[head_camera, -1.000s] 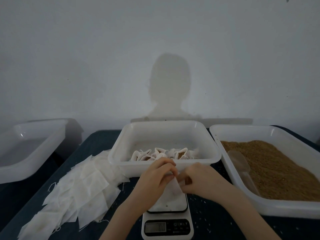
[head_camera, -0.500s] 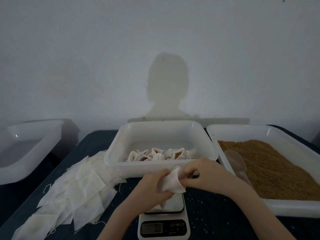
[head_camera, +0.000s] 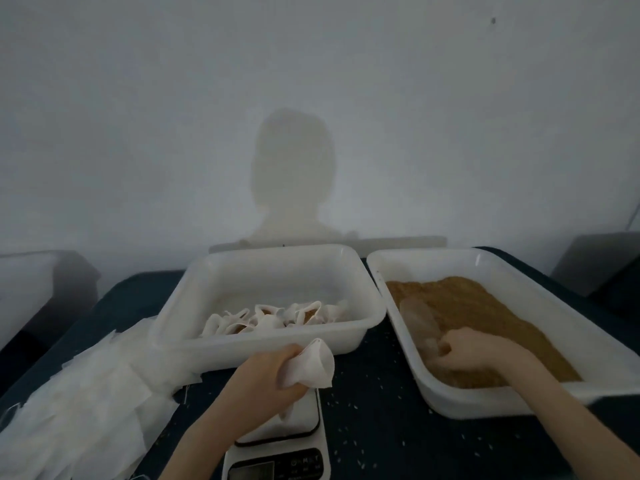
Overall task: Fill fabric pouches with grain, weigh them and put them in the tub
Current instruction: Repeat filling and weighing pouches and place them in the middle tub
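Observation:
My left hand (head_camera: 263, 377) grips a white fabric pouch (head_camera: 313, 365) with its mouth open toward the right, held above the small white scale (head_camera: 277, 441). My right hand (head_camera: 474, 351) is inside the right tub (head_camera: 588, 358) of brown grain (head_camera: 467, 306), fingers curled round the handle of a translucent scoop (head_camera: 420, 318) lying in the grain. The middle white tub (head_camera: 194, 306) behind the scale holds several filled pouches (head_camera: 273, 317).
A heap of flat empty pouches (head_camera: 86, 410) lies on the dark table (head_camera: 381, 438) at the left. Another white tub (head_camera: 20, 292) stands at the far left. Loose grains dot the table by the scale. A dark object (head_camera: 602, 271) sits at the far right.
Both hands were opening the pouch over the scale. My right hand has let go and moved right into the grain tub onto the scoop; my left hand alone keeps the pouch.

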Tool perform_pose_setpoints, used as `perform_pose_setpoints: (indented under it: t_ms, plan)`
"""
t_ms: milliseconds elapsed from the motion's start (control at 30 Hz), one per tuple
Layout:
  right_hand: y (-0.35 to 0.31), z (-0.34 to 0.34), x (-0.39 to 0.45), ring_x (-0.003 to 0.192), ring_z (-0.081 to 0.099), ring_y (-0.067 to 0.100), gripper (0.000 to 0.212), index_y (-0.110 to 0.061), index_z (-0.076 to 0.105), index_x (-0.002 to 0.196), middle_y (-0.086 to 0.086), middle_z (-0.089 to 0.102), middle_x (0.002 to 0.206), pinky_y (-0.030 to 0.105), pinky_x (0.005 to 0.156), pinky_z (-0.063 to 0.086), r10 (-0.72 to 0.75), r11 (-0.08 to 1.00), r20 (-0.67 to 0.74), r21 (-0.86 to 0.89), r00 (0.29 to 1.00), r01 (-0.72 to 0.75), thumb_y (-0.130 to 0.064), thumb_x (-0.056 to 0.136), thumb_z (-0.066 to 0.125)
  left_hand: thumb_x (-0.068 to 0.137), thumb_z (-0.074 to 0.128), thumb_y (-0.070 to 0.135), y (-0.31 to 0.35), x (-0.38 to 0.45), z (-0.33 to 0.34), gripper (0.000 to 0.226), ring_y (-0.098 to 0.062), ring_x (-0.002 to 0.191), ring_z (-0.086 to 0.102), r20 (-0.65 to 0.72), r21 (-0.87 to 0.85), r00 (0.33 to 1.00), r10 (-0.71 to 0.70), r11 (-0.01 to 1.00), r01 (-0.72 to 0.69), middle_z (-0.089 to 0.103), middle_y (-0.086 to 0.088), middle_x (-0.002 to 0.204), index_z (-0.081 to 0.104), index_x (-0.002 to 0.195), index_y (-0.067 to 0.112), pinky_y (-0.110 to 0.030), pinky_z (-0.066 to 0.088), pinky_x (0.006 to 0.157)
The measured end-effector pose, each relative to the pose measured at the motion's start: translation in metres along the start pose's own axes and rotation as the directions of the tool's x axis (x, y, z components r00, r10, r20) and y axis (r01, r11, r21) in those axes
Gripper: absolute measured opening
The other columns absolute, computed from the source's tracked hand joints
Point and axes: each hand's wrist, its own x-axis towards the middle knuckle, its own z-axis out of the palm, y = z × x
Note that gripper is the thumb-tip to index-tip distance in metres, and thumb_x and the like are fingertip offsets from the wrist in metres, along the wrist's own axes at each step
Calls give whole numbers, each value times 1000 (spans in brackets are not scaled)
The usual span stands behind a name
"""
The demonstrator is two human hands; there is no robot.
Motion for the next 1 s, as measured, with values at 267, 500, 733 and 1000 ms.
perform_pose_setpoints:
  t_ms: [267,500,733,1000]
  plan:
    - [7,16,25,70,60,12,34,-23,55,73,-6,58,73,23,57,45,84,984,-177,-143,981,-110,-55,82,60,85,61,46,8,5,12,22,1,92,57,17,4,1000,11,1000,-11,62,23,95,57,106,43,-31,51,85]
    - [9,3,23,71,55,12,20,-21,56,94,-6,55,80,23,58,42,186,924,-298,-271,936,-270,-40,87,60,85,62,47,7,3,11,21,5,95,54,6,10,1000,2,1000,-2,59,29,97,59,105,41,-26,47,92]
    - [57,-26,14,107,56,22,28,-14,59,117,4,53,119,35,86,51,211,858,-509,-314,835,-408,-21,90,59,88,63,39,0,10,18,35,-8,112,56,20,131,998,-52,990,49,63,10,116,60,121,28,-27,41,100]
    - [92,-32,24,113,52,15,22,-26,59,113,-7,58,117,32,92,43,-15,741,-496,-588,868,-324,-22,91,59,84,61,49,4,10,20,11,-8,93,60,-18,86,1000,-21,996,23,64,13,83,58,79,40,-31,45,91]
